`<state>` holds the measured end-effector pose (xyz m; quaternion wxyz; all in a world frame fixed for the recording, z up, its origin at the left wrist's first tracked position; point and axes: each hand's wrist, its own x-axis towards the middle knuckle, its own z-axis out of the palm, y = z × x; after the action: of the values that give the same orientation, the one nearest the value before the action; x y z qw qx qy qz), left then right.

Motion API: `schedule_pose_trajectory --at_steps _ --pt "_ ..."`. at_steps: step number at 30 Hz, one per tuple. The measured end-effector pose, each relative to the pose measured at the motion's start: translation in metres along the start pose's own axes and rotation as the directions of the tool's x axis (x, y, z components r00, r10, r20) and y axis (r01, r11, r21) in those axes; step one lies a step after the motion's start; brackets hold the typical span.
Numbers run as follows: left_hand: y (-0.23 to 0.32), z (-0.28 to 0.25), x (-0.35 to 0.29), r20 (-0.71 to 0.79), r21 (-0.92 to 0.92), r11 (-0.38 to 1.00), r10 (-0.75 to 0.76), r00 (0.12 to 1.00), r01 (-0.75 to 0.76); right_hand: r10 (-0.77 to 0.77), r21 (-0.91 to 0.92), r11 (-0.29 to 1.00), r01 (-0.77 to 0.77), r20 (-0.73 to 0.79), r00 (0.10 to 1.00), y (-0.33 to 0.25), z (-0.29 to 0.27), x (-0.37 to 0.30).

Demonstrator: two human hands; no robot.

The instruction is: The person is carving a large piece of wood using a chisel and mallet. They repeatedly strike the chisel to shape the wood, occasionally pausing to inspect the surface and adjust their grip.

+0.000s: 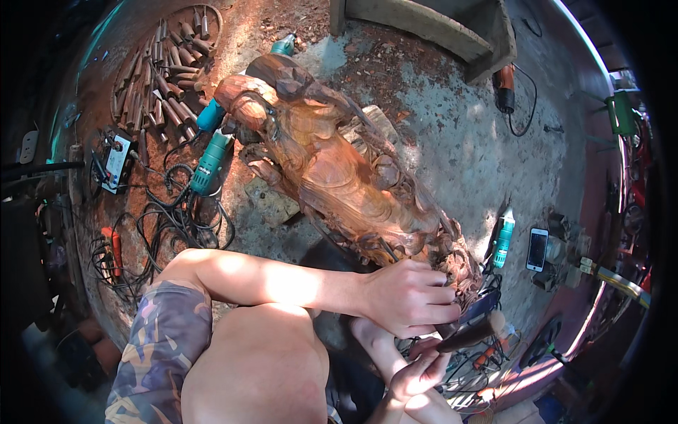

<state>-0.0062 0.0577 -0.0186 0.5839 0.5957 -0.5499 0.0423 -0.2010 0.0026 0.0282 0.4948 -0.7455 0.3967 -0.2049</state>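
A large reddish-brown wood carving (346, 180) with draped folds lies slantwise across the middle, its far end at upper left. At its near right end my left hand (409, 298) is closed in a fist against the detailed carved part. A dark tip shows below its fingers, but what it grips is mostly hidden. Just below, my right hand (421, 372) has its fingers closed on a dark wooden club (470, 334) with a pale blunt end. The club lies close beside the left fist; I cannot tell whether they touch.
Many wooden-handled carving tools (169, 78) lie heaped at upper left. Green power tools (212, 161) and tangled black cables (159, 230) are left of the carving. Another green tool (503, 239) and a phone (537, 249) lie right. A wooden frame (424, 25) stands at the back.
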Motion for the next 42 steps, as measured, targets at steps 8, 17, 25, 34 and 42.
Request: schedule_pose_trajectory --at_steps 8,17,25,34,42 --pt "-0.002 0.001 -0.002 0.088 0.043 0.999 -0.002 0.996 -0.001 0.059 -0.118 0.99 -0.073 -0.122 0.991 -0.006 0.004 -0.006" --pt "-0.003 0.001 -0.005 0.119 0.049 0.998 0.031 0.992 -0.037 -0.022 0.385 0.915 0.125 -0.259 0.966 0.006 0.005 -0.006" --pt "-0.003 -0.002 -0.006 0.129 0.037 0.998 0.047 0.99 -0.053 -0.055 0.222 0.97 0.101 -0.208 0.977 0.01 0.015 -0.013" --pt "-0.001 -0.004 -0.007 0.161 0.024 1.0 0.006 0.987 -0.01 0.017 0.18 0.984 0.012 -0.159 0.987 0.023 0.01 -0.011" --pt "-0.003 -0.001 -0.007 0.159 0.048 0.998 0.033 0.987 -0.041 0.134 0.202 0.976 -0.084 -0.248 0.959 0.023 0.021 -0.014"
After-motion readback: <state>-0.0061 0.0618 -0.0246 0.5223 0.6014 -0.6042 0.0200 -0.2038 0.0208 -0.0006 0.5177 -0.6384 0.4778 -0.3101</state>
